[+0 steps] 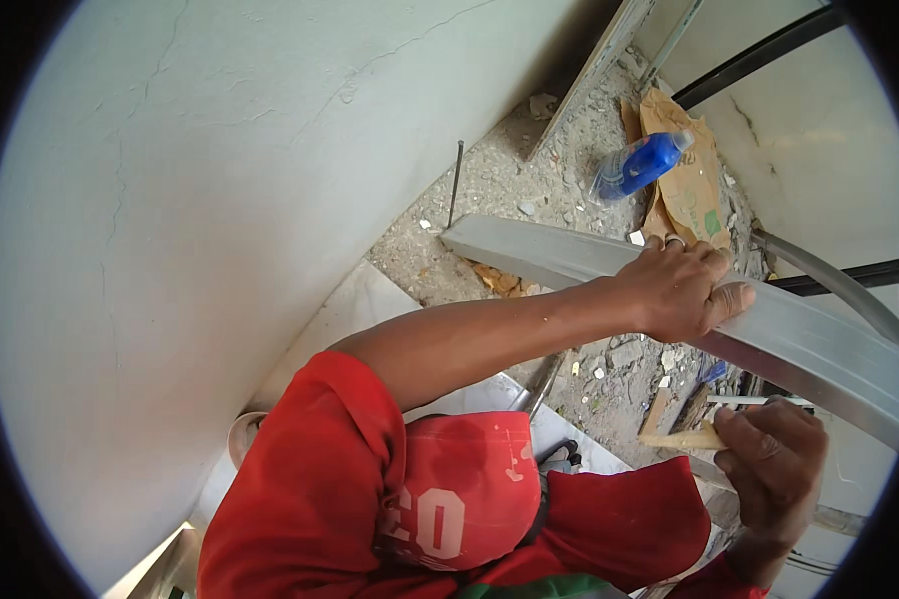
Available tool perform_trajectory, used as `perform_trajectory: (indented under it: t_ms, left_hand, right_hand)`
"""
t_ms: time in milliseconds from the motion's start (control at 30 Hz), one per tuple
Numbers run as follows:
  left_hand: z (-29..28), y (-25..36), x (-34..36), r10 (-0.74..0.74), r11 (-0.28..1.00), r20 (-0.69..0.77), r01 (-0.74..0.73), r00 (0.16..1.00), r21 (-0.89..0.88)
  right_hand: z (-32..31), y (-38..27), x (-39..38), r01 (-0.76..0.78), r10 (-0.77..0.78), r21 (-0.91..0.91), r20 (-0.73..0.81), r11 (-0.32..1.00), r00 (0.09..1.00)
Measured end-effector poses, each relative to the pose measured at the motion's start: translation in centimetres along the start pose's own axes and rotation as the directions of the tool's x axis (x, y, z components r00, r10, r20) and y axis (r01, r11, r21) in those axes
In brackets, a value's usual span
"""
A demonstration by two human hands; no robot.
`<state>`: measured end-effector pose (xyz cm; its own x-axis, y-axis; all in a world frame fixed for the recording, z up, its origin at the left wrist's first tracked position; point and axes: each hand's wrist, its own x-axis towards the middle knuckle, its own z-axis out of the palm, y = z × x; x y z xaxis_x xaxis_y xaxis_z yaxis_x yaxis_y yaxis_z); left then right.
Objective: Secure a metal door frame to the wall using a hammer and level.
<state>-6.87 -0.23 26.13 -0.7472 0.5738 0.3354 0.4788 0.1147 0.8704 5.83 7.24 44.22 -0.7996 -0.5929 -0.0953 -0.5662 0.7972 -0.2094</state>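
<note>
A long silvery metal profile runs aslant from the middle of the view to the right edge, raised above the rubble at its right part. My left hand is closed over it, fingers hooked across the far edge and thumb lying along the top face. Below and to the right of the profile, my right hand is closed round a pale yellowish wooden stick, which looks like a tool handle. One end points left out of the fist; whatever lies at its other end is hidden by the hand.
A cracked white wall fills the left side. Near the profile's left tip stands a thin metal rod. Beyond lie a blue bottle, a torn brown paper bag and a leaning board. Debris covers the floor.
</note>
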Motion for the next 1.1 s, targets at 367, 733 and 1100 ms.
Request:
perform_trajectory:
  t_ms: [367,733,1100]
  left_hand:
    - [3.4,-2.4,-2.6,0.369,0.915,-0.153,-0.387,0.917,-0.112]
    - [1.4,-2.1,-4.5,0.558,0.814,-0.332,-0.423,0.761,0.399]
    - [-3.2,-15.8,-8.3,-0.160,0.987,-0.167,0.155,0.973,-0.044]
  right_hand:
    - [20.2,6.1,26.8,0.292,-0.039,-0.348,0.581,0.891,0.813]
    - [19.8,5.8,27.9,0.311,0.036,-0.421,0.640,0.852,0.768]
    - [12.9,4.8,15.7,-0.075,0.055,-0.595,-0.051,0.800,0.997]
